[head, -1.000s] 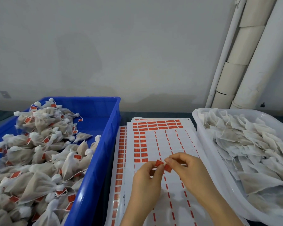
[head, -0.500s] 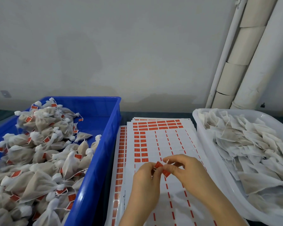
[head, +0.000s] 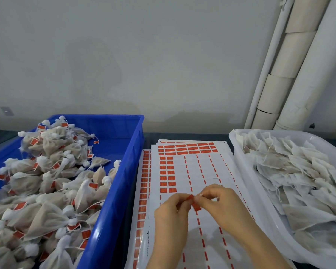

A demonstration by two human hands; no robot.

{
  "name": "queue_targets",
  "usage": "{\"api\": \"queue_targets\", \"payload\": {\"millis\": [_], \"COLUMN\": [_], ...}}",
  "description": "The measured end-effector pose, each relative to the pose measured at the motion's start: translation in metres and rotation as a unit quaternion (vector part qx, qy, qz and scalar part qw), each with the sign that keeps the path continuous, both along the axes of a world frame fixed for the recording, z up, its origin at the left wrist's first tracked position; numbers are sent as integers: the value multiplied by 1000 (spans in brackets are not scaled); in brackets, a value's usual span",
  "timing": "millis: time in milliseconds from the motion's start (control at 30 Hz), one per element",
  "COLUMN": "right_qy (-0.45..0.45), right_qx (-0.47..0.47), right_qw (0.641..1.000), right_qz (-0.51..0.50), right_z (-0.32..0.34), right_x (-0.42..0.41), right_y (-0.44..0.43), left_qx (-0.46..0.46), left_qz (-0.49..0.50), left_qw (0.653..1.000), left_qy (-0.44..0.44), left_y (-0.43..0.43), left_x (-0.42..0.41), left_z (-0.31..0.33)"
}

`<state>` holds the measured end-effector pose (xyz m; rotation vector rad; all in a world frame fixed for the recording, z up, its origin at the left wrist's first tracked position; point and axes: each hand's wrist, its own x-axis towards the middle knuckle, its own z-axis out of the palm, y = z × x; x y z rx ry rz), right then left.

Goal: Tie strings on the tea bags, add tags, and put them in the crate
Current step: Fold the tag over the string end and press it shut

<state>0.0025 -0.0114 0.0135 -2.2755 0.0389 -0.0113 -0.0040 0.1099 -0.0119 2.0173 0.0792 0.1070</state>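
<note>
Head cam view, and we're mid-tag. Our left hand [head: 171,214] and right hand [head: 221,204] meet low in the middle of the frame. Both pinch one little red tag [head: 196,206] between thumb and fingertips. A wisp of white string [head: 201,194] pokes out at the right fingertips. Our fingers hide most of the tag, so we can't tell how far it's folded.

Under our hands are the tag sheets [head: 192,167], mostly peeled, with red tags left along the top and left side. Our wrists cover the lower part. The blue crate [head: 113,210] fills the left of the frame, heaped with tied tea bags [head: 47,191] that already carry tags. A white tub [head: 246,191] on the right holds flat untied tea bags [head: 299,171]. White pipes [head: 308,74] run up the upper right against the grey wall [head: 144,55].

Compared with a second ago, our fingertips have closed in. Back then the tag showed two open red halves; now it's squeezed tighter. Crate, tub and sheets haven't budged.
</note>
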Motion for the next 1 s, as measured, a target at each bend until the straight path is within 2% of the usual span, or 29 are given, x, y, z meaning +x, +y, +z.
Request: {"api": "queue_targets", "payload": {"millis": [167,300,700,800,933,1000], "right_qy": [41,58,71,59,14,-4], "right_qx": [81,89,42,14,-76,-76], "right_qw": [995,992,997,998,996,996], "right_qz": [-44,-62,-13,-24,-45,-37], "right_z": [3,6,22,20,19,21], "right_x": [0,1,-2,-1,0,0], "right_y": [2,0,3,7,12,12], "left_qx": [-164,-147,-115,-103,-101,-129], "left_qz": [76,53,52,57,73,85], "left_qw": [983,985,973,977,980,979], "left_qy": [-24,-72,-194,-176,-155,-129], "left_y": [-2,-1,-2,-3,-4,-4], "left_x": [-4,-7,-12,-9,-10,-11], "left_z": [-7,-15,-18,-19,-20,-19]}}
